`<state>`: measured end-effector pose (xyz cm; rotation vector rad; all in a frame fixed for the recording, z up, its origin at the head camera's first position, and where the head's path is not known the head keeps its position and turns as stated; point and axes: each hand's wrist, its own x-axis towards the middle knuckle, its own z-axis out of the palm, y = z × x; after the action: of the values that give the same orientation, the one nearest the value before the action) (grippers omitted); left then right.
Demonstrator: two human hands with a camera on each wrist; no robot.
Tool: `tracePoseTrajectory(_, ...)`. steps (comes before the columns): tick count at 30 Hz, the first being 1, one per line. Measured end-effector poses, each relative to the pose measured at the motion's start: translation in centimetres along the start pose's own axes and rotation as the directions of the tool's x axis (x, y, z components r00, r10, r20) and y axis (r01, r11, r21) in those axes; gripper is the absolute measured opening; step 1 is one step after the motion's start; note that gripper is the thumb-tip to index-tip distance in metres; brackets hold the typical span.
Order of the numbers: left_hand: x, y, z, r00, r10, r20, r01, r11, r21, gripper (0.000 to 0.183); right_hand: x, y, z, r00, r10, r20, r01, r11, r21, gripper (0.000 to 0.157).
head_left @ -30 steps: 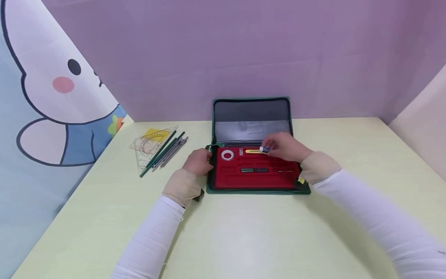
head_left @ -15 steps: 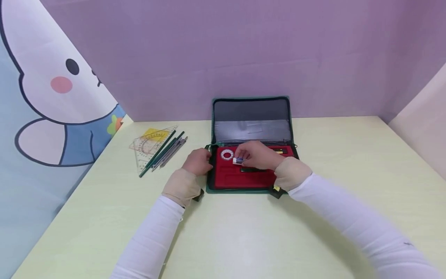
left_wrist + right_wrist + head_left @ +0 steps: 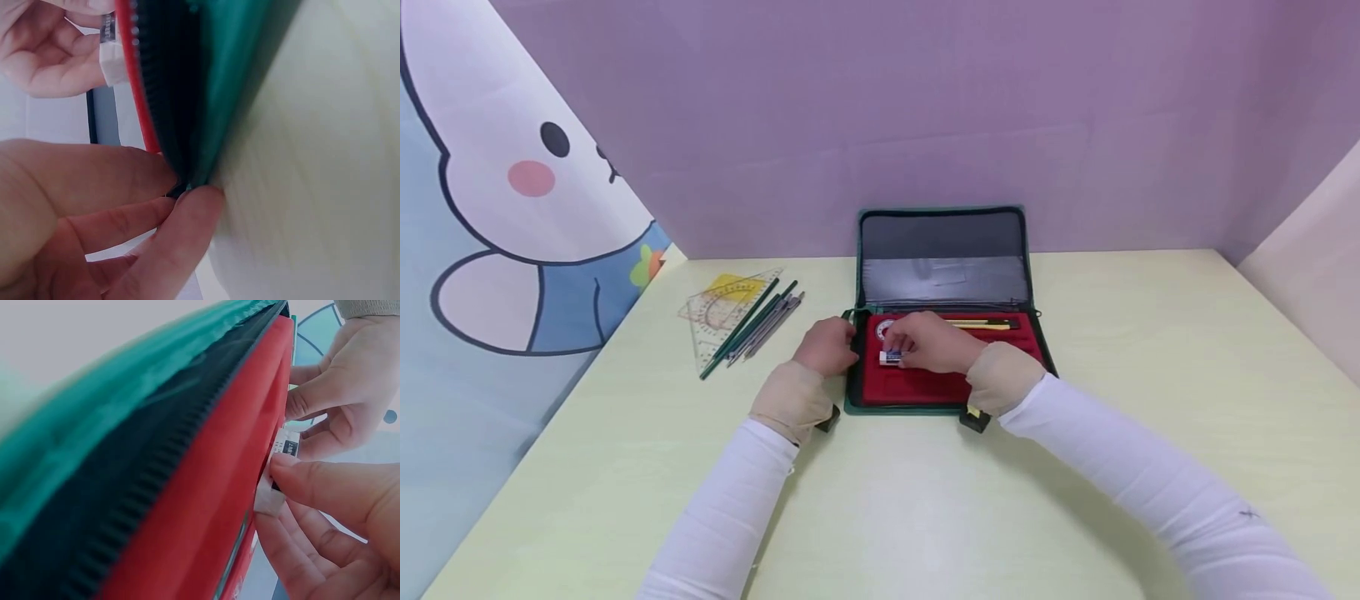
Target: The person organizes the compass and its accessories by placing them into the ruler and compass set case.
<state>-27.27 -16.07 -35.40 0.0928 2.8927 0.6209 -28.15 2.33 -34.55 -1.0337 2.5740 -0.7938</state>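
A green zip case (image 3: 853, 400) lies unfolded on the table, its lid raised at the back and a red tray (image 3: 917, 387) in its base. Between thumb and fingers my right hand (image 3: 936, 342) pinches an eraser (image 3: 889, 358), white with a dark printed sleeve. The right wrist view has that eraser (image 3: 270, 499) right at a tray slot. My left hand (image 3: 826, 346) pinches the case's left edge near the back; in the left wrist view its fingers (image 3: 194, 215) grip at the zip (image 3: 147, 81). A yellow cutter (image 3: 992, 325) with a black end fills the tray's back slot.
Left of the case lie clear set squares (image 3: 703, 342), a yellow plastic sheet piece (image 3: 737, 288), green pencils (image 3: 741, 325) and grey metal compasses (image 3: 775, 325). A white ring (image 3: 881, 330) sits in the tray, partly behind my right hand. A purple wall (image 3: 940, 125) stands behind the table.
My right hand has carried the eraser from the back right of the tray leftward and toward the front, to the left-hand slot. The left hand stays on the case edge.
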Motion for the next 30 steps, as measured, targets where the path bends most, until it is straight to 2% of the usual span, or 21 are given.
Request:
tracePoseTrajectory(8,-0.2,0.4,0.0,1.000,0.005,-0.005,-0.005,1.000,0.009,0.036,0.0,-0.4,0.2,1.000,-0.012,0.001,0.012,1.000,-0.010,0.028)
tracePoseTrajectory(19,-0.1,0.4,0.0,1.000,0.022,-0.010,-0.022,0.999,0.031,0.036,-0.2,-0.2,0.9,0.999,-0.037,-0.022,0.036,0.999,-0.028,0.023)
tracePoseTrajectory(30,-0.1,0.1,0.0,1.000,0.018,-0.008,-0.018,0.999,0.035,0.037,0.0,-0.2,1.3,0.999,-0.018,-0.039,0.016,0.998,-0.054,0.029)
